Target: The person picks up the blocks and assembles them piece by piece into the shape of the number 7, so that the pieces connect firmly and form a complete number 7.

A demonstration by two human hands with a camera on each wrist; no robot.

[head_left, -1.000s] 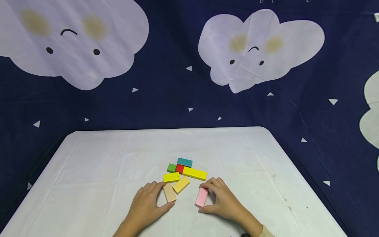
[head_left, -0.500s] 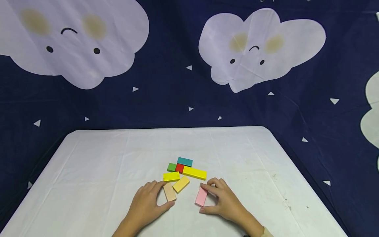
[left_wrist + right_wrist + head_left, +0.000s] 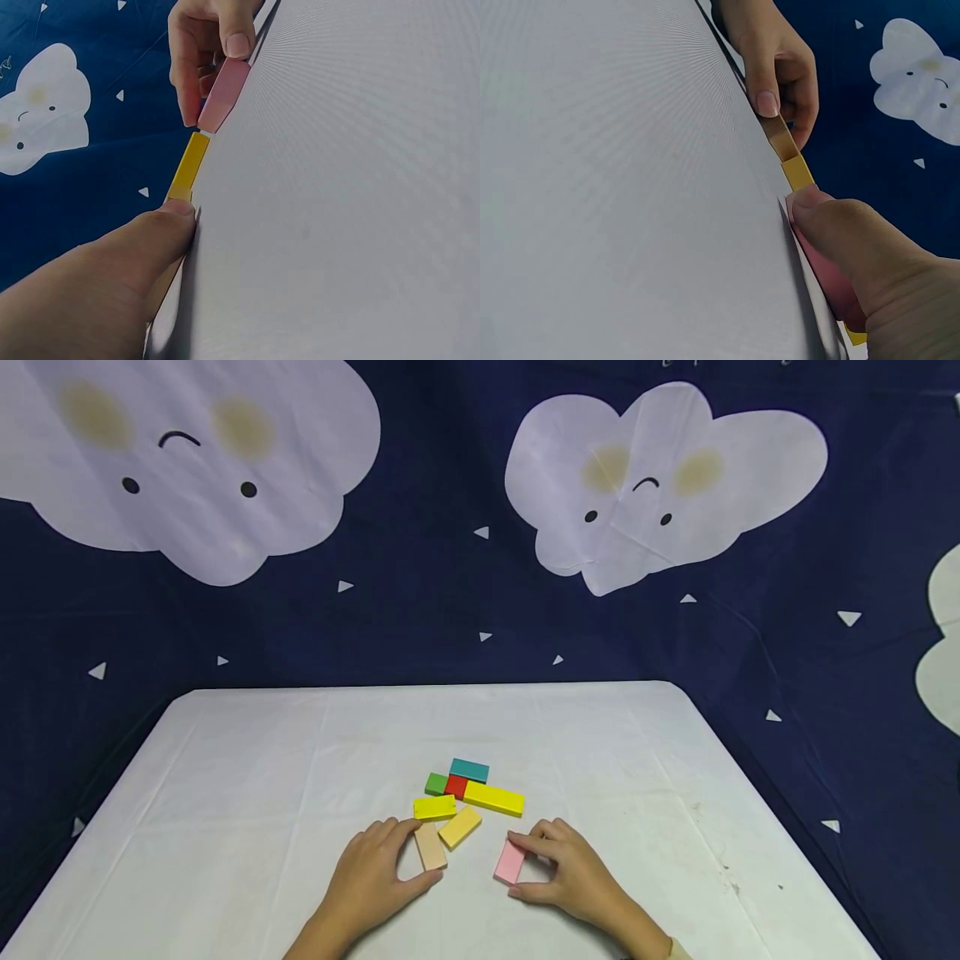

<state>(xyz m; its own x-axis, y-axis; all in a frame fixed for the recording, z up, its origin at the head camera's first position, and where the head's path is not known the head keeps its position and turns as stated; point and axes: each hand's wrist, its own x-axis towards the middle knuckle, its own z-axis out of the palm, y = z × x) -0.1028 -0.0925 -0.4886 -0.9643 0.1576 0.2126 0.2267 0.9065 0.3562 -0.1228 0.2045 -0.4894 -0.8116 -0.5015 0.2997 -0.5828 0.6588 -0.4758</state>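
My left hand (image 3: 371,872) holds a tan wooden block (image 3: 431,847) lengthwise, the index finger at its far end and the thumb at its near end. Opposite, my right hand (image 3: 566,870) holds a pink block (image 3: 510,862) by its two ends in the same way. Both blocks lie on the table. Between the hands rests a pale yellow block (image 3: 460,827), set slantwise close to the tan one. In the left wrist view the thumb (image 3: 161,236) covers part of the tan block. The right wrist view shows the thumb (image 3: 840,225) against the pink block (image 3: 825,274).
Beyond the hands lie a bright yellow block (image 3: 434,808), a longer yellow block (image 3: 494,799), a red block (image 3: 455,787), a green block (image 3: 436,784) and a teal block (image 3: 469,770). A white-covered table (image 3: 247,793) carries them, with a dark blue cloud-patterned cloth (image 3: 435,610) behind.
My right hand has shifted slightly to the right, its thumb and fingertip sliding a little along the pink block's ends. The left hand and the blocks stay in place.
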